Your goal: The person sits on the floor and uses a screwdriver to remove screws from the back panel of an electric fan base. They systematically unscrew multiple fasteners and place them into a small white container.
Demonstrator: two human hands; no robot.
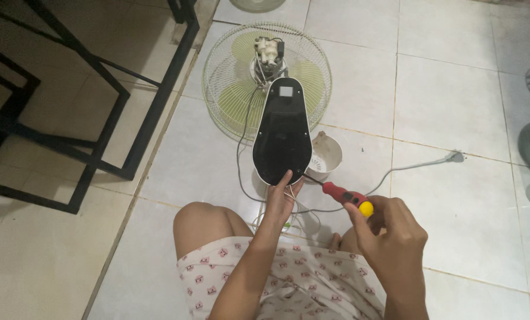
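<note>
One person sits on the tiled floor [454, 106], two bare hands at work: a left hand [281, 198] and a right hand [389, 234]. Before them lies one electric fan, counted in parts: one wire grille [229, 83] over pale green blades, one exposed motor [267, 52], one black-and-white base [281, 133]. There is one red-and-yellow screwdriver [345, 195], one white round cap [325, 155], one grey power cord ending in one plug [454, 157], and one black metal frame [99, 89].
</note>
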